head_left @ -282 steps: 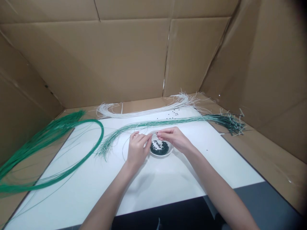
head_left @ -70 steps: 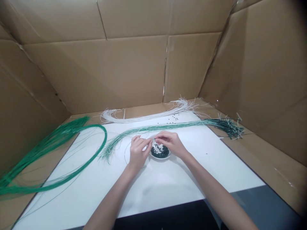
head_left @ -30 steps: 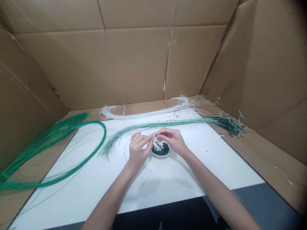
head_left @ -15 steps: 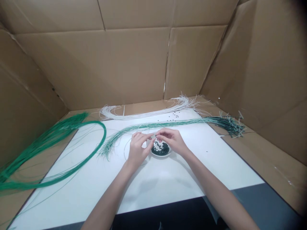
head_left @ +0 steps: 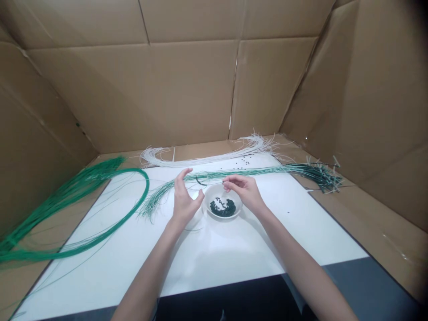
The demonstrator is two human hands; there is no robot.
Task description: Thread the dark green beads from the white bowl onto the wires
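Observation:
My left hand (head_left: pixel 184 198) is open, thumb and fingers spread apart in a wide C, with nothing between them. My right hand (head_left: pixel 244 191) is closed in a pinch above the far right rim of a white bowl (head_left: pixel 207 196). What its fingertips hold is too small to make out. Small dark green beads (head_left: pixel 223 212) lie in the bowl, mostly heaped on its near side. A short curved row of dark beads (head_left: pixel 201 182) shows between my hands, seemingly on a thin strand; where that strand ends is unclear.
Behind my hands lies a bundle of green strands (head_left: pixel 240 173), beaded at its right end. A white strand bundle (head_left: pixel 200 161) is farther back. Green wire coils (head_left: pixel 147 189) lie at the left. Loose beads (head_left: pixel 245 161) dot the board. Cardboard walls (head_left: pixel 190 89) surround the table.
My hands have parted: the left has let go, opened and moved left. My right hand has shifted slightly right, still pinched. The bowl and the row of beads are more exposed.

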